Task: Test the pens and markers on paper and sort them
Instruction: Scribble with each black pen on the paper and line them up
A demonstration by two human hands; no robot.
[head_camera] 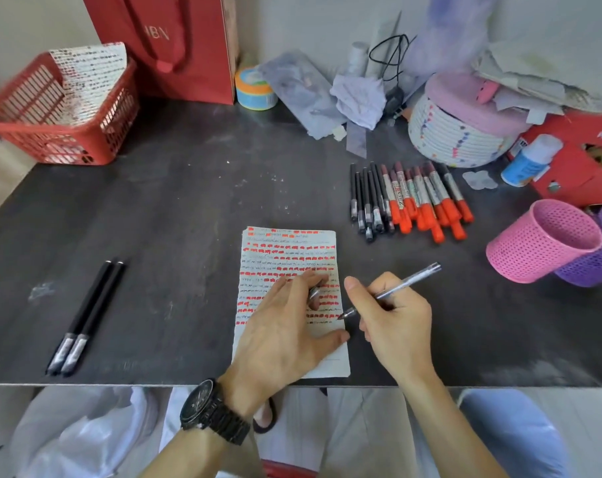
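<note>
Right hand: grip closed round a silver pen, fingers curled on the lower barrel.
Pen axis: runs upper right to lower left, with the tip pointing down-left and the tail toward the pink cup.
Tip to paper: the tip is at the sheet's right edge, left of the grip; I cannot tell whether it touches.
Left hand: lies flat, pinning the paper to the tabletop; a small silvery piece, likely the cap, shows between its straight fingers.
Likely next: a short stroke leftward onto the sheet.
Sorted so far: two black pens lie side by side at far left.
Remaining pile: beyond the paper, to its right.
</note>
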